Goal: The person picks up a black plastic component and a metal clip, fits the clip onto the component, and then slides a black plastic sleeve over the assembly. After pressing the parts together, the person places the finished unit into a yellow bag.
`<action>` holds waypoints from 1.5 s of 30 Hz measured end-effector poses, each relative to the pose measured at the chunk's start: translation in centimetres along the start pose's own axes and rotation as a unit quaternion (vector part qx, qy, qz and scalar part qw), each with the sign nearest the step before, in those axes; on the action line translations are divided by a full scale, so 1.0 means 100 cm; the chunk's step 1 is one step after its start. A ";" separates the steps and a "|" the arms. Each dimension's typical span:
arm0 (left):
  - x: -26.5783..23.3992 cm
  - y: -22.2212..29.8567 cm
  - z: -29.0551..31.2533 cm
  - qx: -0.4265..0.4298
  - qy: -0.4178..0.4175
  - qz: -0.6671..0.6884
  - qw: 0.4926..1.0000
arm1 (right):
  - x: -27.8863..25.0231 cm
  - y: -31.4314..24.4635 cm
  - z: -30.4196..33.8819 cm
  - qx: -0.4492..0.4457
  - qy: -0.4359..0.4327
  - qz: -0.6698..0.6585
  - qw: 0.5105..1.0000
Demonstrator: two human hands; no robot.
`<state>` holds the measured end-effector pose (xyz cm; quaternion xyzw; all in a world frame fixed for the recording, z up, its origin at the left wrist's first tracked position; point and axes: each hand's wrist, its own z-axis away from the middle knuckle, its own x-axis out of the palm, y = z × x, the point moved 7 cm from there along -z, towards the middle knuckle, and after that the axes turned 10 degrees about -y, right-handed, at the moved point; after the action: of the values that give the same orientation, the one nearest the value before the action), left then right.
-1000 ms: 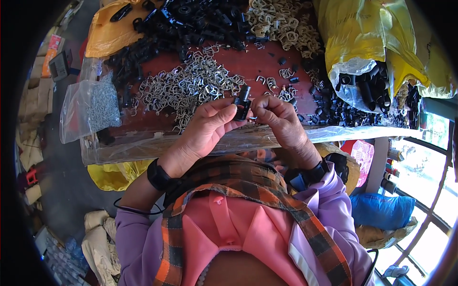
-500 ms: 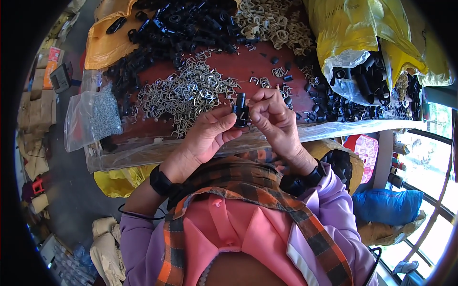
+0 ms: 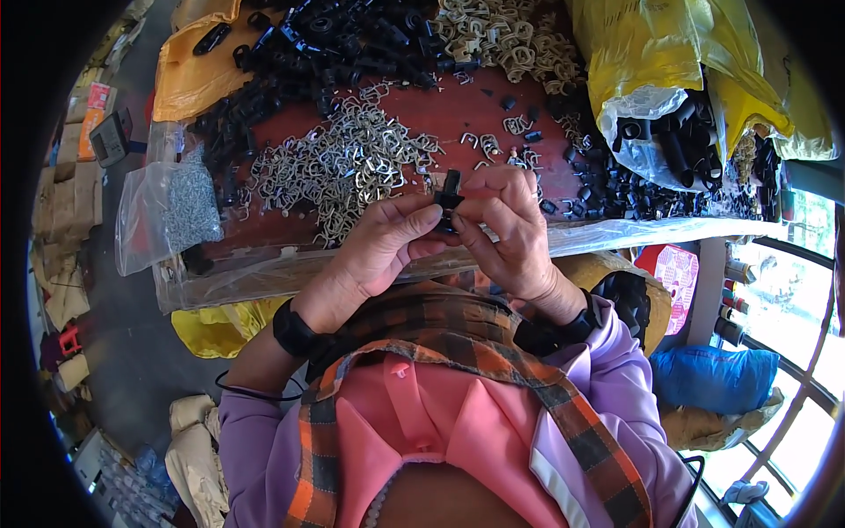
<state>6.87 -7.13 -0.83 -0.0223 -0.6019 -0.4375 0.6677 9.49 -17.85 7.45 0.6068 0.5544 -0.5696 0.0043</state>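
Observation:
Over the front edge of the table, my left hand (image 3: 378, 246) pinches a black plastic fitting (image 3: 450, 187) between thumb and fingers, its narrow stem pointing up. My right hand (image 3: 510, 231) is closed at the fitting's right side, thumb and forefinger pressed together against its lower part. Whatever small piece those right fingers may hold is hidden. Just beyond my hands lies a heap of bent metal clips (image 3: 352, 163). A few loose clips (image 3: 488, 145) are scattered to its right on the dark red tabletop (image 3: 422, 114).
Black plastic parts (image 3: 326, 44) pile up at the back, beside beige rings (image 3: 510, 40). Small black caps (image 3: 616, 180) spread along the right. A yellow bag (image 3: 642, 53) holds black tubes (image 3: 673, 158). At the left edge sits a clear bag of small metal pieces (image 3: 189, 207).
The black fitting has tilted and turned slightly in my left hand. My right fingers have come down and closed in against its side.

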 end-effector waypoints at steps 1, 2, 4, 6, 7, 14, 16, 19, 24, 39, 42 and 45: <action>0.000 0.001 0.000 -0.003 0.005 -0.007 1.000 | 0.001 -0.001 -0.001 -0.005 -0.009 0.012 1.000; -0.001 0.001 0.000 -0.007 0.010 -0.015 1.000 | 0.002 0.000 -0.001 -0.004 -0.011 0.012 1.000; -0.005 0.000 0.001 -0.012 0.021 -0.026 0.999 | 0.007 0.014 -0.001 0.064 -0.001 -0.111 0.992; -0.010 -0.001 0.003 -0.021 0.042 -0.053 0.998 | 0.012 0.025 0.003 0.099 0.001 -0.173 0.980; -0.012 0.001 0.004 -0.020 0.043 -0.051 0.998 | 0.017 0.036 0.009 0.145 -0.014 -0.209 0.967; -0.036 0.020 0.012 0.017 0.119 -0.039 0.992 | 0.025 0.050 0.009 0.153 -0.105 -0.065 0.980; -0.038 0.017 0.011 0.015 0.119 -0.032 0.992 | 0.043 0.038 0.000 0.060 -0.120 0.073 0.988; -0.038 0.013 0.012 0.010 0.117 -0.019 0.993 | 0.052 0.041 -0.002 0.013 -0.139 0.160 0.977; -0.036 0.016 0.016 0.022 0.113 -0.017 0.993 | 0.039 0.066 0.003 0.058 -0.154 0.208 0.964; -0.039 0.019 0.017 0.027 0.119 -0.023 0.992 | -0.029 0.122 -0.044 0.140 -0.039 0.214 0.966; -0.040 0.018 0.018 0.031 0.118 -0.015 0.992 | -0.025 0.140 -0.059 0.155 -0.047 0.258 0.952; -0.040 0.019 0.017 0.031 0.117 -0.017 0.993 | -0.017 0.166 -0.062 0.201 -0.068 0.330 0.920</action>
<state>7.11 -2.73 -2.72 0.0596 -0.5331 -0.4297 0.7264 25.44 -21.44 0.45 0.7034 0.1955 -0.6749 0.1074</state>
